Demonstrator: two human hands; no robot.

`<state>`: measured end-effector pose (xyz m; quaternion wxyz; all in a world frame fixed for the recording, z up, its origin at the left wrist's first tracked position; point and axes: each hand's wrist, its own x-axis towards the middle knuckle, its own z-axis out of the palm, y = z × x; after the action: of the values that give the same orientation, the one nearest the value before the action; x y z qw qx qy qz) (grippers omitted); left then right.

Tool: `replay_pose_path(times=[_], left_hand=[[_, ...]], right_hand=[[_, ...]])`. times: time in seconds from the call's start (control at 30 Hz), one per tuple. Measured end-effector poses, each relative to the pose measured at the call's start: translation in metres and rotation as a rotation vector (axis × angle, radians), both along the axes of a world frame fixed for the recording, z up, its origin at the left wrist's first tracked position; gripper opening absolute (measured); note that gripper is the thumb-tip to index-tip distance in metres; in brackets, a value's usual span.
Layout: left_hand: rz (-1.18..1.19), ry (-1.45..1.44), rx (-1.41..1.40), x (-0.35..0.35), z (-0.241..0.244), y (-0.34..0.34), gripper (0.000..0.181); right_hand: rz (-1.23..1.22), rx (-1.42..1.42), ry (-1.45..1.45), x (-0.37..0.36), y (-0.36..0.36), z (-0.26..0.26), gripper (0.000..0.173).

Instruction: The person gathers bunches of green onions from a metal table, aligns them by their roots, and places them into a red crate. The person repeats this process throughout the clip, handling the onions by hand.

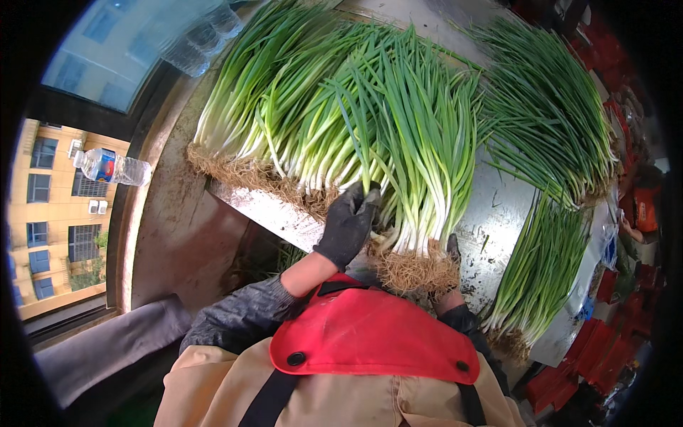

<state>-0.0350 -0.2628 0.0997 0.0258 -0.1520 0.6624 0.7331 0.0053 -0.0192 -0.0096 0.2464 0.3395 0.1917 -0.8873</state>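
A wide heap of green onions (320, 117) with brown roots lies across the metal table, leaves pointing away from me. My left hand (349, 221), in a dark glove, pinches a green onion stalk near its white base at the heap's lower edge. Just right of it lies a thick bunch of green onions (427, 192), its matted roots (419, 269) towards my body. My right hand (453, 267), also gloved, is at the right side of those roots; the bunch hides most of it, and its grip cannot be made out.
More green onions lie at the far right (549, 117), with a smaller bunch (539, 272) nearer me. A plastic bottle (114, 167) rests on the window ledge at left; several clear bottles (200, 42) stand behind. Red crates (573, 363) and a person's arm (632, 229) are beyond the table's right edge.
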Motion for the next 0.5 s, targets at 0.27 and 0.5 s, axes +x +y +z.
replay_pose_path(times=[0.27, 0.5], left_hand=[[-0.04, -0.028, -0.526, -0.005, 0.06, 0.007, 0.026], [-0.479, -0.374, -0.346, -0.005, -0.045, 0.043, 0.035]], right_hand=[[0.092, -0.138, -0.029, -0.004, 0.019, -0.025, 0.05], [0.267, 0.211, 0.057, -0.012, 0.03, -0.02, 0.046]])
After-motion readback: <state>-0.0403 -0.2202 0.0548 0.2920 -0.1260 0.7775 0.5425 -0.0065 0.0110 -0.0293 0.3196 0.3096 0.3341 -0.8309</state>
